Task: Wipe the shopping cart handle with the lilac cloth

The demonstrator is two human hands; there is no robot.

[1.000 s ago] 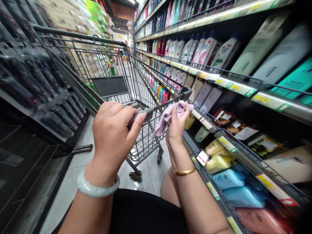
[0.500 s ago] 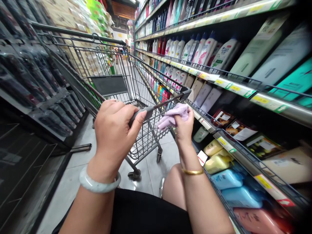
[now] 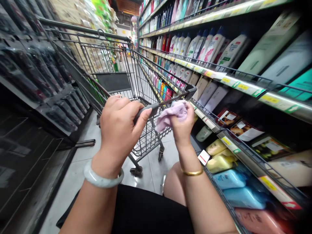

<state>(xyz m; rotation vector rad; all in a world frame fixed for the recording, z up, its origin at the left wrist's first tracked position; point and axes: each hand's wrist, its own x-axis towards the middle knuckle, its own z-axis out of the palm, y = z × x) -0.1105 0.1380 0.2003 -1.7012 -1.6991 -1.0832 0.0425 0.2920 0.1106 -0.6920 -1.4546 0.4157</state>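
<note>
A dark wire shopping cart [image 3: 140,141] stands in front of me, tilted across the view, its wheels on the floor. My left hand [image 3: 120,122] is wrapped round the grey part of the cart's near rim, thumb lying along the top. A crumpled light purple cloth [image 3: 172,115] is bunched in the closed fingers of my right hand [image 3: 182,125]. That hand is at the right part of the same rim, near its corner; whether the cloth touches the bar I cannot tell.
Shelves [image 3: 212,125] of shampoo bottles [image 3: 211,45] and other toiletries run close along the right. Packaged goods hang on a display rack [image 3: 60,97] at the left. A grey tiled floor [image 3: 80,154] lies below, with a dark bar [image 3: 86,143] sticking out from the left rack.
My right hand and the cloth have shifted slightly against the rim, and the cloth is bunched differently. The whole view has slid a little; my left hand keeps its hold.
</note>
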